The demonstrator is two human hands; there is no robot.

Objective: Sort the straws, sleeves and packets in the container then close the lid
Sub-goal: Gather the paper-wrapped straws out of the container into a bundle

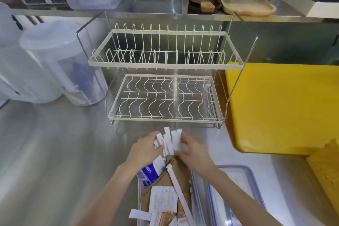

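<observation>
Left hand [146,149]: curled around the left side of a bunch of paper-wrapped straws [169,142], fingers closed onto the wrappers.
Right hand [192,152]: closed against the right side of the same bunch, fingertips pinched on the white paper; how much of the bunch is gripped by each hand cannot be told through the blur.
Straws: held upright between both hands, the wrapper ends fanned above the fingers, just over the far end of the container [140,200].
Container: a clear plastic box at the bottom centre of the view, set on the bench [64,143]; its far end is hidden by the hands.
Container contents: brown cardboard sleeves [180,172] are piled in the middle, a blue-and-white packet [149,171] is seen at the left wall, a flat white packet [163,201] lies on the sleeves, and one long wrapped straw [178,188] is laid diagonally across the pile. A loose white paper strip [139,214] overhangs the near left edge.
Lid [236,194]: clear with a blue rim, laid flat on the bench just right of the container, off the box.
Dish rack [165,82]: a two-tier white wire rack stands beyond the hands.
Yellow bin [284,106]: placed at the right of the rack.
Clear tubs [51,60]: grouped at the left of the bench.
Shelf [165,14]: wooden trays [245,3] are stacked on it.
</observation>
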